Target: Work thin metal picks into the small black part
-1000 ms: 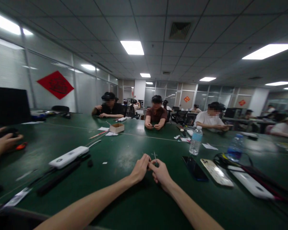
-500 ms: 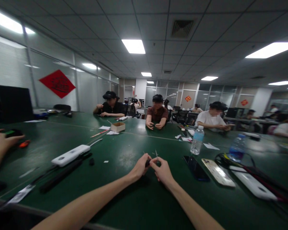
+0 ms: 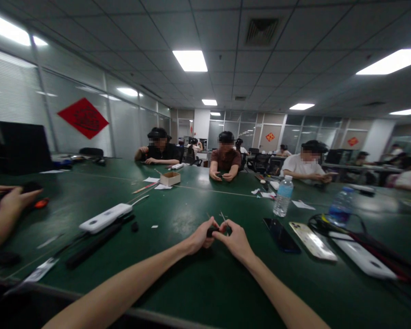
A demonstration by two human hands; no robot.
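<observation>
Above the green table point(image 3: 178, 278), my two hands meet in the middle of the view. My left hand point(image 3: 202, 236) is closed around a small black object point(image 3: 211, 231), mostly covered by the fingers, so its kind does not show. In a pinch, my right hand point(image 3: 235, 238) holds a thin, pale, pointed tool point(image 3: 223, 216) that sticks up past the fingertips; whether it is a needle, tweezers or something else cannot be made out. The right thumb touches the black object.
To the right lie a black phone point(image 3: 281, 235), a second phone in a light case point(image 3: 313, 241), a white power strip point(image 3: 362, 254) and water bottles point(image 3: 283, 196). Another power strip point(image 3: 106, 218) and a black bar point(image 3: 94, 246) lie left. Across sits a small box point(image 3: 170, 178). Co-workers sit around.
My right hand has shifted slightly; its thumb now reaches the black object and the thin tool leans more to the left. The whole view has shifted a little.
</observation>
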